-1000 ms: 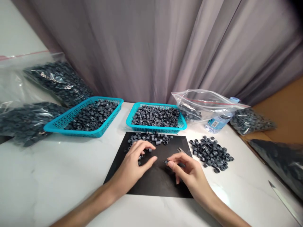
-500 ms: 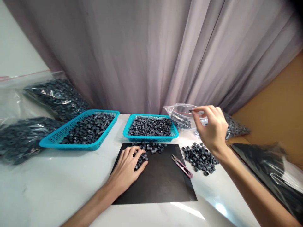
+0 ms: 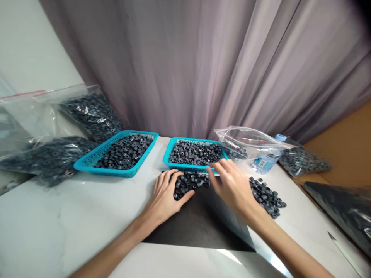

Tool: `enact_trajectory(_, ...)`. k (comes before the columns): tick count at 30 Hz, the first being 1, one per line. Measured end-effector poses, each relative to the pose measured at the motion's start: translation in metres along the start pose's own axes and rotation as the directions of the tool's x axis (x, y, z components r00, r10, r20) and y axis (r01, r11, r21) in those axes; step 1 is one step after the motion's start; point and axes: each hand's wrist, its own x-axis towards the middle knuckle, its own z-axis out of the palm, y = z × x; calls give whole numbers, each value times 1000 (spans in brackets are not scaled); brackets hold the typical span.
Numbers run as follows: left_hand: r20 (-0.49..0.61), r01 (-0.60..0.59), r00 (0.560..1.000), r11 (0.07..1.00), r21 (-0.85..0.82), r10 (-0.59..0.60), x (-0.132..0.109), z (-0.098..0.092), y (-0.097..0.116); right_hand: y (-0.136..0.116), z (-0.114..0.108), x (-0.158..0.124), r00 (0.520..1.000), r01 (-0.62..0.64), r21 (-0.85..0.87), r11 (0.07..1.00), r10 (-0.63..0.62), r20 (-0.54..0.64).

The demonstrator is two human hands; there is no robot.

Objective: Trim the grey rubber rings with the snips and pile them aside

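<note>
My left hand (image 3: 166,193) rests on the black mat (image 3: 199,226), thumb and fingers apart, curved around a heap of small dark grey ring-shaped pieces (image 3: 195,180). Some pieces lie within its curve, touching or close to the fingers. My right hand (image 3: 234,186) hovers over the mat's right side, thumb apart from the bent fingers. Nothing shows between them. Beyond my right wrist lies a second pile of loose rings (image 3: 269,199) on the white table. The thread snips are hidden by my right hand and forearm.
A turquoise basket (image 3: 171,165) of rings stands behind the mat, another basket (image 3: 133,171) at left. Bags of rings (image 3: 63,154) lie far left. An opened zip bag (image 3: 246,137), a water bottle (image 3: 265,162) and a filled bag (image 3: 304,158) stand back right. A curtain (image 3: 162,69) hangs behind.
My right hand has come down and left, from above the right pile to over the mat. The small dark piece in its pinch no longer shows. My view has shifted left.
</note>
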Motion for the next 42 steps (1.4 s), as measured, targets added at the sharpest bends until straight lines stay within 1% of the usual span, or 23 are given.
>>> enact_trajectory(1,-11,56,998,998,9,-56,1,1,-3,-6,12,-8,995,-59,6,998,59,82)
enact_trajectory(3,-7,150,989,989,0,-150,4,3,-9,-12,33,-22,987,-93,17,996,90,133)
enact_trajectory(4,4,177,984,984,-14,-177,5,4,-12,-13,41,-27,984,-104,29,994,98,150)
enact_trajectory(6,29,191,981,981,-42,-190,7,4,-17,-13,52,-36,980,-125,64,990,113,167)
enact_trajectory(9,48,192,981,978,-75,-189,9,3,-20,-13,59,-41,975,-158,147,977,130,183)
enact_trajectory(12,41,210,978,972,-105,-207,9,4,-18,-14,63,-42,972,-175,263,949,125,198)
enact_trajectory(14,44,201,979,971,-127,-197,9,5,-15,-16,62,-41,973,-172,350,921,103,207)
enact_trajectory(18,69,142,989,975,-174,-131,9,5,-9,-25,52,-38,976,-142,510,848,33,217)
enact_trajectory(21,90,116,991,973,-197,-100,11,3,-7,-31,44,-35,977,-115,586,802,-16,214)
enact_trajectory(22,100,113,990,972,-204,-94,11,2,-7,-31,43,-34,978,-112,598,794,-18,208)
enact_trajectory(24,120,108,989,970,-216,-84,13,2,-7,-30,44,-34,980,-134,595,793,18,196)
enact_trajectory(27,156,89,986,969,-231,-54,16,3,-8,-26,51,-35,973,-206,565,799,107,203)
enact_trajectory(29,181,71,983,968,-239,-28,17,4,-7,-24,57,-37,965,-240,550,800,136,223)
enact_trajectory(32,206,39,978,968,-249,14,19,4,-4,-23,64,-38,959,-246,540,805,120,257)
enact_trajectory(36,228,-5,971,963,-270,69,20,4,-1,-23,67,-38,954,-213,552,806,50,295)
enact_trajectory(42,254,-14,962,945,-326,102,16,0,-2,-21,62,-37,951,-195,608,770,-4,310)
